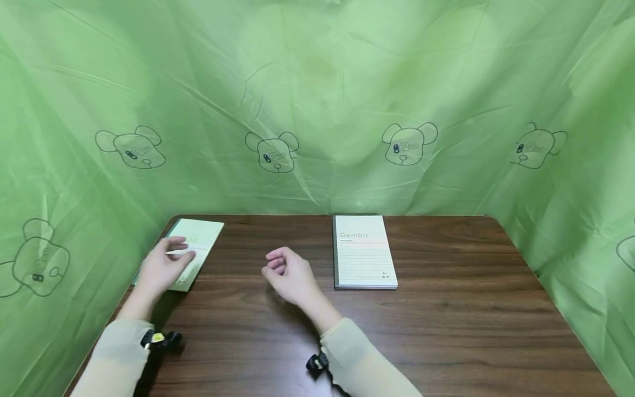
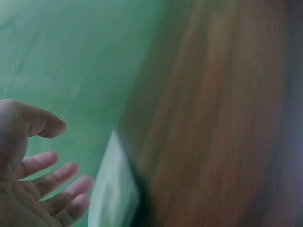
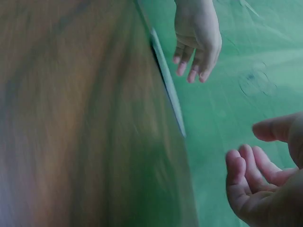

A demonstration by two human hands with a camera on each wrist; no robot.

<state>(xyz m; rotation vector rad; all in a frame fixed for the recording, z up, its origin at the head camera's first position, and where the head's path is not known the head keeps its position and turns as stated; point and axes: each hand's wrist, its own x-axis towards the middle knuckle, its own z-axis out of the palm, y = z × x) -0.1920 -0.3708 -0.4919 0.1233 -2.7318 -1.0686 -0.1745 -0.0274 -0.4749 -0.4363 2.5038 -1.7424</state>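
A pale green notebook lies at a slant on the left side of the table. My left hand is over it, covering part of its printed cover, with thumb and fingers spread apart and nothing between them. In the left wrist view a corner of the notebook shows beside the fingertips. My right hand hovers above the middle of the table, its fingers loosely bent and holding nothing. To the right of that hand sits a second notebook, marked "Gambit", lying flat near the far edge with lines across its cover.
The dark wood table has rounded far corners. Green cloth printed with bear heads hangs behind it and along both sides. Each wrist carries a small black camera, one near the left sleeve, one below the right sleeve.
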